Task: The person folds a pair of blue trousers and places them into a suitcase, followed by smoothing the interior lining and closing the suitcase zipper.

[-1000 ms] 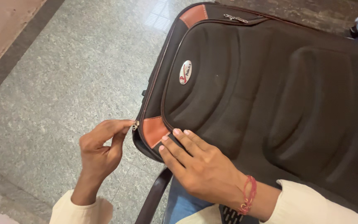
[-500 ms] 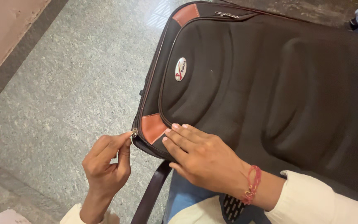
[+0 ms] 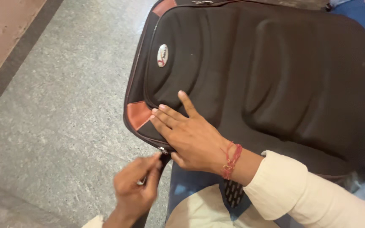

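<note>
A black soft suitcase point(image 3: 258, 71) with orange-brown corner patches lies flat across my lap. My right hand point(image 3: 189, 135) presses flat on its near left corner, fingers spread beside one orange patch point(image 3: 138, 114). A red thread bracelet point(image 3: 231, 160) circles that wrist. My left hand point(image 3: 136, 185) is below the suitcase's near edge, fingers pinched on the small metal zipper pull point(image 3: 162, 150). The hand is blurred.
A grey speckled stone floor point(image 3: 55, 105) spreads to the left, with a dark border strip point(image 3: 17, 63) and a pinkish band beyond it. A dark strap point(image 3: 233, 192) hangs under the suitcase. My blue trousers and cream sleeves show below.
My left hand has drawn the zipper pull around the suitcase corner and along the near edge toward me. My right hand stayed pressed on the corner. The view has shifted.
</note>
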